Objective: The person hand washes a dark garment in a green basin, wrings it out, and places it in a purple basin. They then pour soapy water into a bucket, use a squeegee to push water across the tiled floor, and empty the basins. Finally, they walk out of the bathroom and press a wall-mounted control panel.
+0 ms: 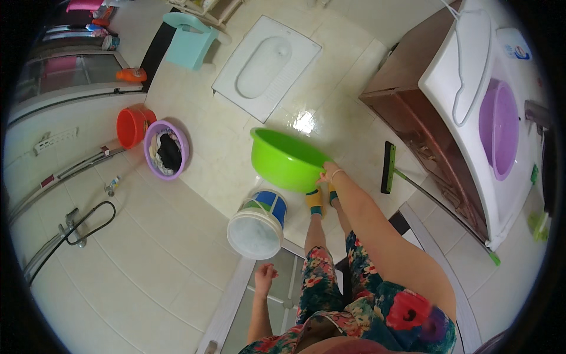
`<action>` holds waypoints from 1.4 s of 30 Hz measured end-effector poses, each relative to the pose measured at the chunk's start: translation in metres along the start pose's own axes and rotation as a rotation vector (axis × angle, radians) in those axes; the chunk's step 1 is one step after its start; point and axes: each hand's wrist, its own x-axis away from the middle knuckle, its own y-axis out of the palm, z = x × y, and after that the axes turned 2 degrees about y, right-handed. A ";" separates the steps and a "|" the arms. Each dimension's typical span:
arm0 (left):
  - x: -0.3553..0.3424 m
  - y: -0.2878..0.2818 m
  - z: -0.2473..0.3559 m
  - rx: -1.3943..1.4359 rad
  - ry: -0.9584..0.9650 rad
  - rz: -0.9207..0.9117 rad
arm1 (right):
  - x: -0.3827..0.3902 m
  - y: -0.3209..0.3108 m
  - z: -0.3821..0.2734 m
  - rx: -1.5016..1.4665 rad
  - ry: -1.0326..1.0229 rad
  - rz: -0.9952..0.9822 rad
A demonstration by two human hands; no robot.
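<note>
My right hand grips the near right rim of a bright green plastic basin. The basin is tilted, with its outer side toward me and its opening facing away, so its inside is mostly hidden. My left hand hangs low with its fingers curled in, and nothing shows in it. Just beyond that hand stands a white bucket with a blue and green label and a wire handle. Inside the bucket is whitish liquid.
A squat toilet is set in the wet tiled floor ahead. At left stand a red bucket and a purple basin of clothes. A floor squeegee leans by the brown cabinet. Another purple basin sits in the sink.
</note>
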 end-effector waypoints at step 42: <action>-0.232 0.226 0.137 -1.541 0.423 -0.939 | -0.009 -0.357 0.360 -0.198 -0.447 -0.332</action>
